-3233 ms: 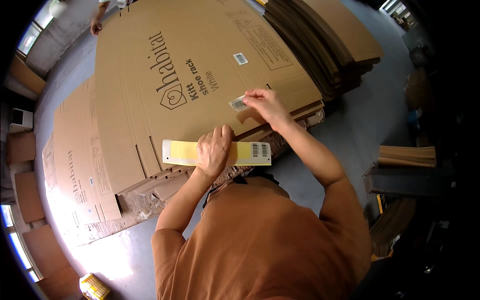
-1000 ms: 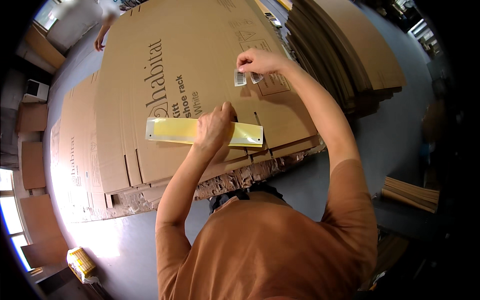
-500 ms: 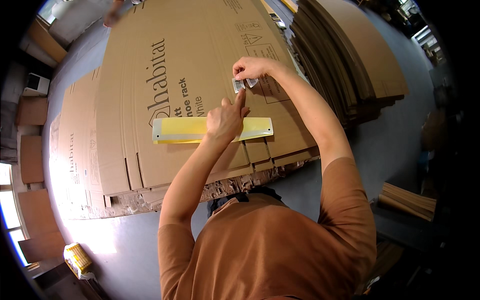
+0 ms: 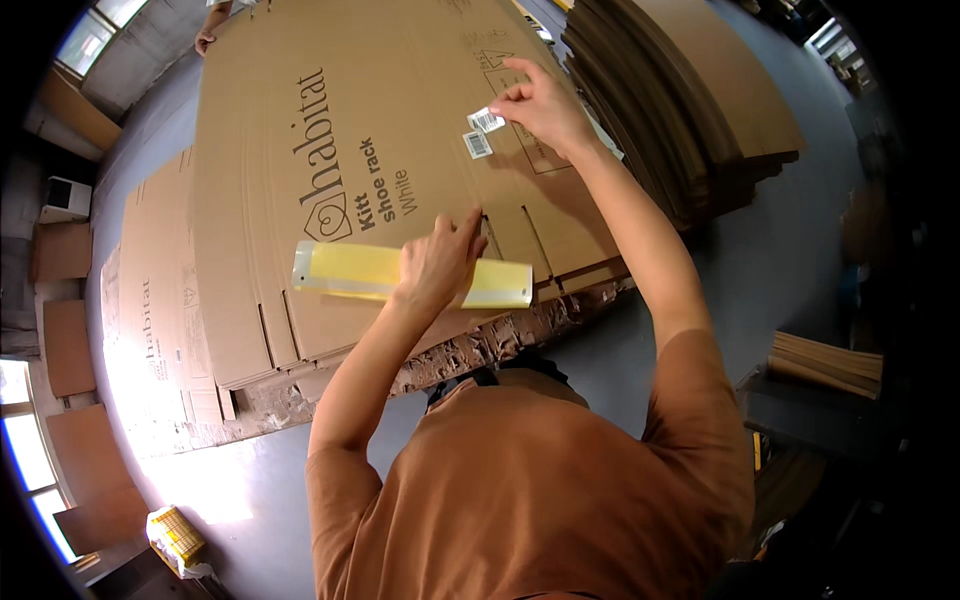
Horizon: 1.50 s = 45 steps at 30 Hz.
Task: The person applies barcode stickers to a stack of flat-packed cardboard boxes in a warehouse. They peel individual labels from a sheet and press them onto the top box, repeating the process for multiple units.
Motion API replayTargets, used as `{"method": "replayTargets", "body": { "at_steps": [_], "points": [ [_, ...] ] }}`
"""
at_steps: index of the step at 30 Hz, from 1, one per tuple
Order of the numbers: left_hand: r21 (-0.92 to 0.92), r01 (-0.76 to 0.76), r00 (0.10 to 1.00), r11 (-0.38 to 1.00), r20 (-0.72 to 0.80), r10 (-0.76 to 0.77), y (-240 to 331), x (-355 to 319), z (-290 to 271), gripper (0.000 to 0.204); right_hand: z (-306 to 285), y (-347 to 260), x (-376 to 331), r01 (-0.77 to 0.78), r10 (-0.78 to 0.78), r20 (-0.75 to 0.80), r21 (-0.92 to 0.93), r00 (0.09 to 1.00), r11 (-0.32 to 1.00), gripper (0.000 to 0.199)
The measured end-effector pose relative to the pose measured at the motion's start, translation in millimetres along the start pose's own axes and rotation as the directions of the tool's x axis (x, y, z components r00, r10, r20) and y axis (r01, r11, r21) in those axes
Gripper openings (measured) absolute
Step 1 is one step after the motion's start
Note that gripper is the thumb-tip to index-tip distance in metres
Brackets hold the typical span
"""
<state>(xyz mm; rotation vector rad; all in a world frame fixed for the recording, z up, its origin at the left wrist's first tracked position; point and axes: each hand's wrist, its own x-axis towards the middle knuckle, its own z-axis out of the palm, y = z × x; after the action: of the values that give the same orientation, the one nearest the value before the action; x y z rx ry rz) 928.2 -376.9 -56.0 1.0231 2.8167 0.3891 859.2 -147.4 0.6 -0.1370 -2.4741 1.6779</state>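
My right hand (image 4: 543, 108) hovers over the printed cardboard sheet (image 4: 250, 180), thumb and index finger pinched on a small white barcode label (image 4: 486, 120). Just below it, a second barcode label (image 4: 477, 145) lies flat on the cardboard. Nearer to me, my left hand (image 4: 433, 262) grips a long pale yellow strip (image 4: 350, 270) with whitish edges and a small hole at each end. Its index finger points forward, while the other fingers are curled and partly hidden around the strip.
A tall stack of cardboard sheets (image 4: 660, 110) stands at the right. Another person's hand (image 4: 205, 42) touches the far left corner of the cardboard. More printed sheets (image 4: 155, 290) lie at the left. A yellow-and-white package (image 4: 177, 538) sits at the lower left.
My left hand and the strip have drawn back toward me, its fingertip leaving the label on the cardboard. My right hand has moved slightly away and right, holding the other label.
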Motion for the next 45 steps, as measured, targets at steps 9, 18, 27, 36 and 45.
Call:
{"method": "replayTargets", "body": {
  "at_steps": [9, 18, 27, 36, 45],
  "points": [
    [-0.069, -0.189, 0.929, 0.980, -0.335, 0.156, -36, -99, 20, 0.039, 91, 10, -130, -0.146, 0.121, 0.103, 0.274, 0.987, 0.951, 0.058],
    [-0.002, 0.015, 0.988, 1.000, -0.156, -0.015, -18, -91, 5, 0.060, 121, 15, -134, -0.124, 0.130, -0.139, 0.055, 0.982, 0.991, 0.056],
    [-0.022, 0.141, 0.990, 0.990, 0.011, -0.141, -12, -84, -8, 0.063, 134, 7, -136, -0.042, 0.017, -0.073, -0.366, 0.997, 0.930, 0.047],
    [-0.090, -0.101, 0.979, 0.991, -0.185, 0.083, 1, -102, 0, 0.028, 52, 1, -214, -0.017, 0.034, 0.092, -0.181, 0.995, 0.983, 0.031],
    [0.048, -0.615, 0.636, 0.787, -0.560, 0.531, 124, -69, 13, 0.047, -72, 67, -350, -0.226, 0.237, -0.082, 0.126, 0.968, 0.966, 0.023]
  ]
}}
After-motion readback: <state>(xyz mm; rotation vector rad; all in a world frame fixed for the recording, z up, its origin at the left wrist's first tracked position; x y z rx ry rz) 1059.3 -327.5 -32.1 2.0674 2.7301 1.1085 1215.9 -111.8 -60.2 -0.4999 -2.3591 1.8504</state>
